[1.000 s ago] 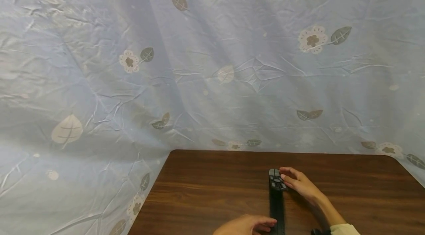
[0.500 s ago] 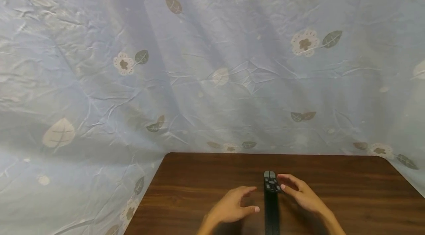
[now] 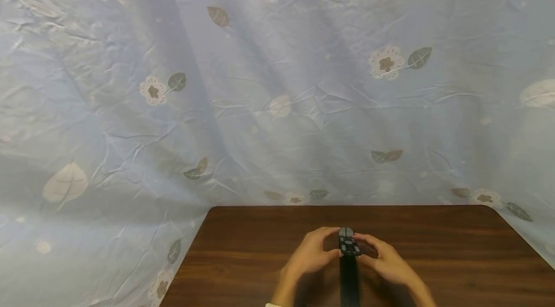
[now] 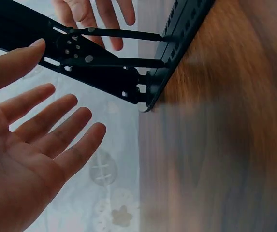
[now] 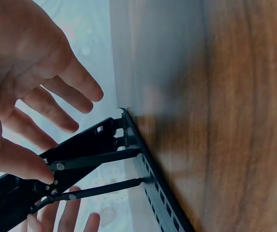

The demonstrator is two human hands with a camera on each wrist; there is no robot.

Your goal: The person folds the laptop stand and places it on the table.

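Observation:
A black folding metal stand [image 3: 349,278] rests on the table. Its slotted base [image 4: 189,36], hinged upper plate [image 4: 12,26] and two thin struts [image 5: 99,158] show in the wrist views. Grey pads [image 3: 346,233] top the raised end. My left hand [image 3: 312,251] is at the raised end's left side; its thumb [image 4: 32,50] overlaps the plate's edge, and its other fingers extend below. On the other side, my right hand [image 3: 386,259] has thumb and index finger at the edge. Straight fingers [image 5: 78,79] spread beyond the plate. Exact contact is hard to tell.
The dark wood-grain table [image 3: 243,249] has rounded far corners. Behind it and to the left hangs a pale blue wrinkled sheet [image 3: 260,143] printed with leaves and flowers.
My left hand has left the stand's near part and moved forward to the left of its raised end. The right hand stays beside that end. The view has tilted up slightly.

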